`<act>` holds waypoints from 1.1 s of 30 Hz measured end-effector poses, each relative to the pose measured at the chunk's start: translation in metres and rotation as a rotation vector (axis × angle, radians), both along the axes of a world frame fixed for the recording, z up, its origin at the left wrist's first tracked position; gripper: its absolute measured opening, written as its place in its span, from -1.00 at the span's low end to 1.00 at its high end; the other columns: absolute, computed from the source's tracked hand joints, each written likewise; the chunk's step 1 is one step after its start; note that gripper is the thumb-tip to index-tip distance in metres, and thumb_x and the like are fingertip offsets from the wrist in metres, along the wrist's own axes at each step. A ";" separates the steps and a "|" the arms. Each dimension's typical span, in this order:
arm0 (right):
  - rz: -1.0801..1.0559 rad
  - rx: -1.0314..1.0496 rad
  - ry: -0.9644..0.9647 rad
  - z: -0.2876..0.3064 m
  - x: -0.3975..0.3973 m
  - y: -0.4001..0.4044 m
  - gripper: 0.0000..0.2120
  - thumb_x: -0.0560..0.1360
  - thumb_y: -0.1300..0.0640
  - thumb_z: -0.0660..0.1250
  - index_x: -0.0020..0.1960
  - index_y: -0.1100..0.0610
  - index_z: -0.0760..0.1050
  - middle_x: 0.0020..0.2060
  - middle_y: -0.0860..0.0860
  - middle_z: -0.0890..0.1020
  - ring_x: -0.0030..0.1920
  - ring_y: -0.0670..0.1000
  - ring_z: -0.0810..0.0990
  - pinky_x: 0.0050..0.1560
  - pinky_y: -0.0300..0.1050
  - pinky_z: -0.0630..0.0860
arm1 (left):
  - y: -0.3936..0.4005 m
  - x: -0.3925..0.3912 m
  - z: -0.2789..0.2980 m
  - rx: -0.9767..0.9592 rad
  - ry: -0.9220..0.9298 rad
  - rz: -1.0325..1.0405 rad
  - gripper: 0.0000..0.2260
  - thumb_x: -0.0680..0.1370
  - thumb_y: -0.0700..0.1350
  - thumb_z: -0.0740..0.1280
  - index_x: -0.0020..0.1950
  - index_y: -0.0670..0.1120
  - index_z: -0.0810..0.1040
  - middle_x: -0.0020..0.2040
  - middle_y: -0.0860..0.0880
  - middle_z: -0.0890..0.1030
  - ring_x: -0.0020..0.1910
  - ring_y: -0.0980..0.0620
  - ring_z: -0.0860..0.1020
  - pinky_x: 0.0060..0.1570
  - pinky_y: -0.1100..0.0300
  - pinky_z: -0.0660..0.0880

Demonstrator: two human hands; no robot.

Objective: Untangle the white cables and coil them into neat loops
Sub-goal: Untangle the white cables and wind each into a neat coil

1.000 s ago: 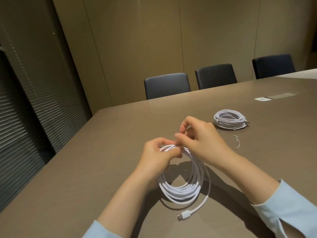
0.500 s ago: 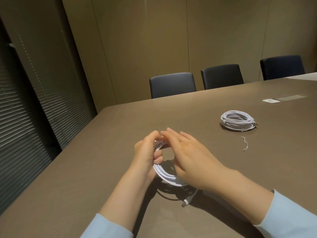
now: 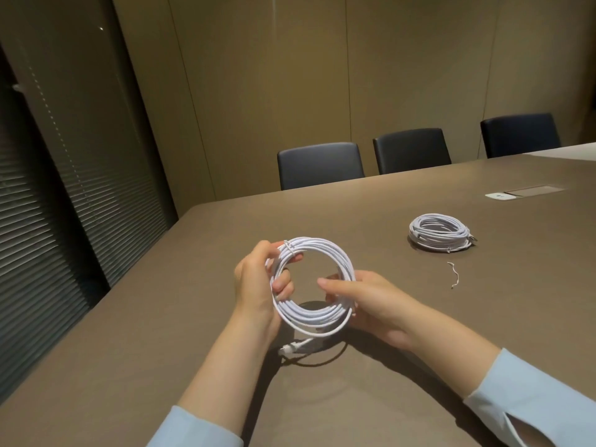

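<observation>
A white cable coil [image 3: 317, 314] is held upright above the brown table [image 3: 193, 317], its round loop facing me. My left hand [image 3: 254, 285] grips the coil's left side, fingers curled through the loop, just below a small tie [image 3: 288, 247] at the top left. My right hand [image 3: 371, 301] holds the right side, thumb in front and fingers behind. A loose plug end [image 3: 290, 348] hangs below onto the table. A second white coil [image 3: 439, 233] lies flat farther right.
A short twist tie [image 3: 454, 275] lies on the table near the second coil. A socket panel [image 3: 522, 193] is set into the table at the far right. Three dark chairs [image 3: 319, 164] line the far edge. Blinds cover the left wall.
The coil was low and hidden between my hands half a second ago. Now it is lifted and turned upright, with my hands spread to its two sides.
</observation>
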State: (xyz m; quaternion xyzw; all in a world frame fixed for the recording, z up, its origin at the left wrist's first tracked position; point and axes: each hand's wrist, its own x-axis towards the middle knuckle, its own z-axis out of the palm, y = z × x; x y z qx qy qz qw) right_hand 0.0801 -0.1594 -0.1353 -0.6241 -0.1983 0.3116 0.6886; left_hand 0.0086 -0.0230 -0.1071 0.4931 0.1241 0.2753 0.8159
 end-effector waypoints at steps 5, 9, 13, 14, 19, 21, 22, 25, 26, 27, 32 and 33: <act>-0.112 0.247 0.171 -0.003 -0.002 0.011 -0.75 0.63 0.10 0.22 -0.20 0.16 0.42 -0.47 0.07 0.46 -0.29 0.09 0.65 -0.20 -0.02 0.60 | -0.009 -0.001 0.001 0.250 -0.002 0.177 -0.92 0.50 -0.30 0.34 -0.06 -0.31 0.59 -0.27 -0.19 0.61 -0.54 0.03 0.33 -0.52 0.24 0.28; -0.249 0.407 0.183 0.000 0.002 0.009 -0.77 0.63 0.15 0.21 -0.21 0.14 0.39 -0.55 0.00 0.25 -0.55 -0.04 0.32 -0.33 -0.09 0.54 | -0.022 -0.003 -0.003 0.640 -0.030 0.258 -0.84 0.42 -0.19 0.52 -0.03 -0.11 0.64 -0.28 0.00 0.65 -0.42 0.08 0.56 -0.40 0.23 0.54; -0.315 0.458 0.142 0.007 0.005 0.001 -0.82 0.61 0.19 0.25 -0.18 0.14 0.41 -0.59 -0.02 0.21 -0.60 -0.07 0.20 -0.52 -0.18 0.36 | -0.031 -0.005 -0.008 0.923 -0.059 0.361 -0.86 0.44 -0.08 0.52 -0.07 0.08 0.62 -0.21 0.17 0.64 -0.23 0.11 0.64 -0.21 0.14 0.64; -0.324 0.463 0.121 0.008 0.005 0.000 -0.83 0.60 0.20 0.25 -0.18 0.14 0.42 -0.60 -0.03 0.21 -0.60 -0.07 0.19 -0.53 -0.19 0.33 | -0.031 -0.005 -0.008 0.936 -0.075 0.365 -0.87 0.45 -0.09 0.51 -0.07 0.08 0.62 -0.21 0.17 0.64 -0.23 0.11 0.64 -0.20 0.13 0.64; -0.386 0.464 0.102 0.009 0.004 0.001 -0.88 0.59 0.25 0.24 -0.13 0.15 0.43 -0.61 -0.04 0.18 -0.62 -0.08 0.15 -0.63 -0.25 0.21 | -0.037 -0.006 -0.007 0.739 -0.080 0.268 -0.89 0.47 -0.18 0.48 -0.04 -0.03 0.64 -0.21 0.05 0.68 -0.26 0.10 0.68 -0.18 0.17 0.63; -0.406 0.424 0.096 0.009 0.007 -0.001 -0.92 0.58 0.25 0.24 -0.09 0.17 0.46 -0.62 -0.04 0.19 -0.62 -0.08 0.16 -0.65 -0.26 0.20 | -0.035 -0.003 -0.006 0.720 -0.032 0.211 -0.78 0.44 -0.15 0.51 0.06 -0.01 0.63 -0.16 0.08 0.70 -0.19 0.12 0.68 -0.12 0.20 0.63; -0.411 0.389 0.084 0.010 0.009 -0.003 -0.93 0.58 0.25 0.24 -0.07 0.17 0.47 -0.61 -0.04 0.20 -0.62 -0.08 0.17 -0.65 -0.26 0.19 | -0.034 -0.003 -0.005 0.715 0.010 0.168 -0.69 0.41 -0.12 0.54 0.12 0.02 0.60 -0.13 0.10 0.70 -0.13 0.14 0.68 -0.09 0.24 0.61; -0.379 0.247 0.036 0.014 0.014 -0.010 -0.92 0.57 0.26 0.27 -0.10 0.16 0.47 -0.60 -0.06 0.20 -0.61 -0.08 0.17 -0.64 -0.28 0.16 | -0.028 -0.006 0.006 0.532 0.115 -0.061 -0.63 0.41 -0.01 0.49 0.17 -0.05 0.58 -0.08 -0.04 0.72 -0.08 0.02 0.69 -0.01 0.17 0.61; -0.347 0.200 0.023 0.014 0.015 -0.011 -0.91 0.56 0.26 0.28 -0.12 0.16 0.45 -0.60 -0.07 0.20 -0.61 -0.08 0.16 -0.63 -0.29 0.14 | -0.026 -0.008 0.010 0.470 0.149 -0.134 -0.65 0.44 0.05 0.44 0.13 -0.11 0.61 -0.07 -0.11 0.72 -0.08 -0.05 0.70 0.02 0.11 0.61; -0.312 0.156 0.009 0.015 0.016 -0.013 -0.89 0.55 0.27 0.29 -0.15 0.15 0.44 -0.60 -0.07 0.19 -0.60 -0.08 0.15 -0.63 -0.30 0.13 | -0.024 -0.011 0.013 0.433 0.202 -0.191 -0.64 0.47 0.11 0.39 0.07 -0.14 0.64 -0.08 -0.14 0.71 -0.09 -0.08 0.70 0.04 0.06 0.61; -0.170 0.154 0.002 0.012 0.014 -0.011 -0.78 0.55 0.30 0.24 -0.24 0.11 0.36 -0.54 -0.03 0.17 -0.58 -0.10 0.12 -0.63 -0.29 0.10 | -0.022 -0.022 0.016 0.132 0.256 -0.539 -0.48 0.51 0.18 0.29 0.00 -0.31 0.62 -0.19 -0.23 0.62 -0.23 -0.17 0.64 0.00 -0.02 0.61; -0.150 0.190 0.004 0.012 0.015 -0.012 -0.80 0.55 0.31 0.21 -0.23 0.13 0.35 -0.51 0.01 0.17 -0.58 -0.09 0.12 -0.62 -0.30 0.10 | -0.023 -0.025 0.018 0.077 0.199 -0.609 -0.51 0.52 0.14 0.29 0.01 -0.33 0.61 -0.19 -0.24 0.61 -0.23 -0.18 0.63 0.01 -0.03 0.60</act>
